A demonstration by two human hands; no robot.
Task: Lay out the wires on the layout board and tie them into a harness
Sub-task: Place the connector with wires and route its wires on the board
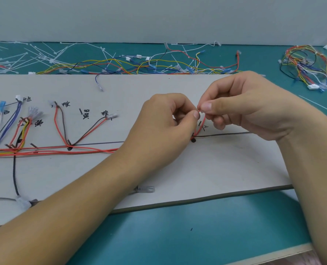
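- I am pinching the top end of a red wire (202,124) between the thumb and forefinger of my left hand (168,119), with the other fingers curled in.
- My right hand (244,104) is pinching the same wire end from the other side, and the fingertips of the two hands are touching.
- The red wire is rising in a short curve from a black mark (193,140) on the layout board (216,165) up to my fingertips, just above the board's middle right.
- A black wire (225,134) is lying flat from that mark and running under my right hand.
- A bundle of wires (44,151) is lying along the board on the left and passing under my left wrist, with branches fanning up to handwritten labels.
- A clear connector (146,188) is lying near the board's front edge, beside my left forearm.
- Loose wires (159,66) and white cable ties (44,54) are lying on the green mat (178,236) behind the board.
- A coiled harness (308,67) is sitting at the far right, well apart from my hands.
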